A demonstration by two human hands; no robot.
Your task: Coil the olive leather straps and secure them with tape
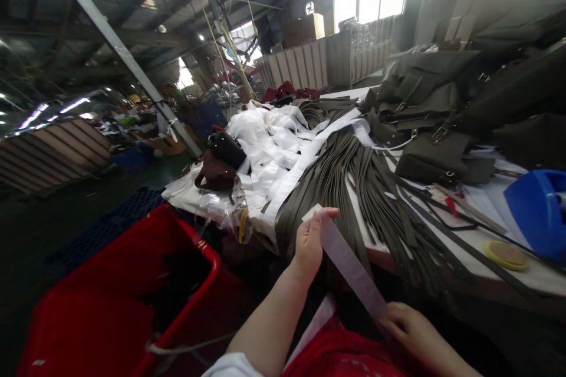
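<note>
A pale, translucent strip (351,262) is stretched slantwise between my two hands, in front of the table edge. My left hand (311,241) grips its upper end, with the thumb pressed over it and a short white end sticking out past the fingers. Lower down and to the right, my right hand (404,324) pinches the strip's other end. Just beyond my hands lies a thick bundle of dark olive straps (329,182), some hanging over the edge. White strips (274,135) are heaped behind and left of the straps.
Dark olive bags (433,153) with metal buckles are piled at the right. A blue bin (537,212) and a yellow tape roll (505,254) sit on the right of the table. At the lower left stands a large red bin (119,283). A brown bag (216,171) lies at the left corner.
</note>
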